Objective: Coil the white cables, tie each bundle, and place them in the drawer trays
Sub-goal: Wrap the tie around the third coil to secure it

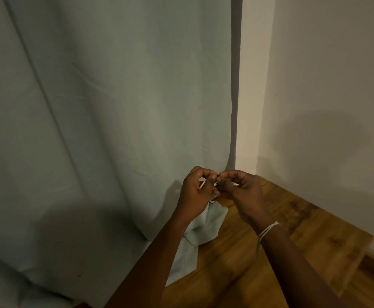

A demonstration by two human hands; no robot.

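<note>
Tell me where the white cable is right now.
In the head view, only bits of the white cable show low and right of centre, pinched between the left hand and right hand, in front of the curtain edge.

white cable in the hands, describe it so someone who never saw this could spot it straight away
Start at the pale green curtain and follow its right edge down to the wooden surface. There the left hand and right hand meet fingertip to fingertip. The white cable is the thin pale strand between them, mostly hidden.
</note>
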